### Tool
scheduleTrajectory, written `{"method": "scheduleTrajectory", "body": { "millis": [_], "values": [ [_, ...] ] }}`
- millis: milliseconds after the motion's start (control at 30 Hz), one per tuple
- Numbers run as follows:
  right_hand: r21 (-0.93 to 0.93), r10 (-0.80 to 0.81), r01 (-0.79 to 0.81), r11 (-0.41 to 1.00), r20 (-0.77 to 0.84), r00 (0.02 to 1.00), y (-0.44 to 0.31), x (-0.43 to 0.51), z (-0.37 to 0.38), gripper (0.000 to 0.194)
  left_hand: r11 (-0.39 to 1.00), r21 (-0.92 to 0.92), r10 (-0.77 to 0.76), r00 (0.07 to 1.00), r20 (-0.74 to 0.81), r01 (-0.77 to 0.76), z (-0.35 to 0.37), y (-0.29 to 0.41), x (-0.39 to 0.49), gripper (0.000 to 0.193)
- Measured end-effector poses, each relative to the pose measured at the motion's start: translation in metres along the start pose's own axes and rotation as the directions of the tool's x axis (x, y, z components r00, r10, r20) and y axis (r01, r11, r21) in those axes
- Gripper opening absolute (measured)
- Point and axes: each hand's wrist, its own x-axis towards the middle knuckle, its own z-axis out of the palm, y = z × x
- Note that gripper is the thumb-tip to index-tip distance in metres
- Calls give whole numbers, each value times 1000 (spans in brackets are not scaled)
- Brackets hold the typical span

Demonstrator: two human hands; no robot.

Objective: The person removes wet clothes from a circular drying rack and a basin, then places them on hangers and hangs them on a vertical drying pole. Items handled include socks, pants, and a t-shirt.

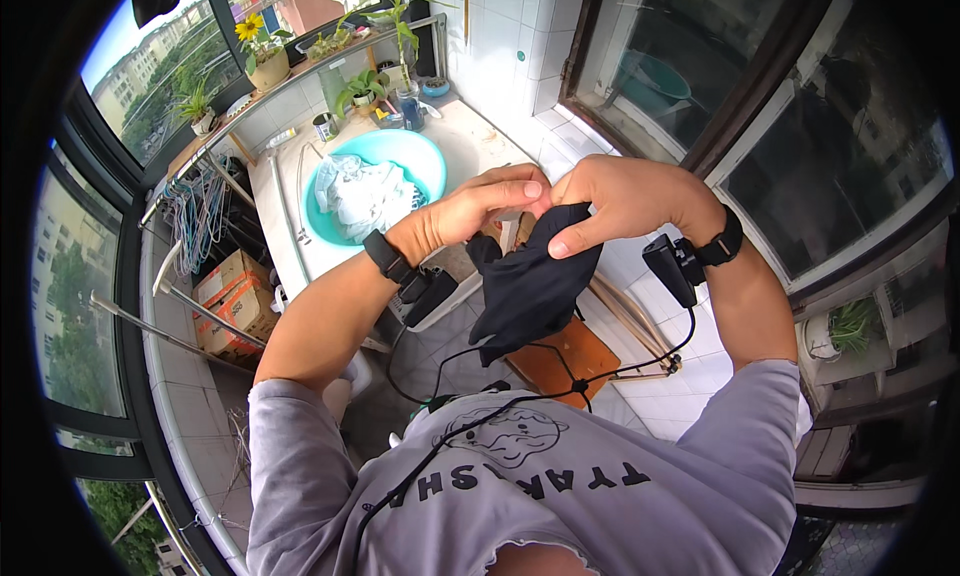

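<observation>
A piece of black fabric [536, 294], perhaps a garment, hangs in front of my chest. My right hand [626, 201] grips its upper edge, with the thumb lying over the cloth. My left hand [491, 201] meets the right at the fingertips and pinches the same upper edge; its curled fingers hide part of the grip. Beyond my left hand, a turquoise plastic basin [431, 156] stands on a pale countertop [480, 137]. Light-coloured wet-looking cloth [367, 197] lies bunched inside it.
Potted plants [268, 69] line the window ledge. Wire hangers [195, 216] hang at left above a cardboard box [236, 306]. Metal rods [180, 321] jut in nearby. A brown wooden board [566, 358] lies low ahead, and cables [480, 399] cross my chest. Glazed windows [840, 125] flank the right.
</observation>
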Motion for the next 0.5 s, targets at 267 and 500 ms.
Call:
{"method": "scheduleTrajectory", "body": {
  "millis": [267, 500],
  "values": [
    [-379, 54, -141, 914, -230, 972, 40, -85, 18, 49, 364, 883, -464, 880, -105, 297, -27, -11, -93, 38],
    [-534, 209, -601, 595, -618, 757, 67, -119, 83, 24, -250, 961, 97, 985, 143, -115, 28, 20, -172, 23]
  ]
}}
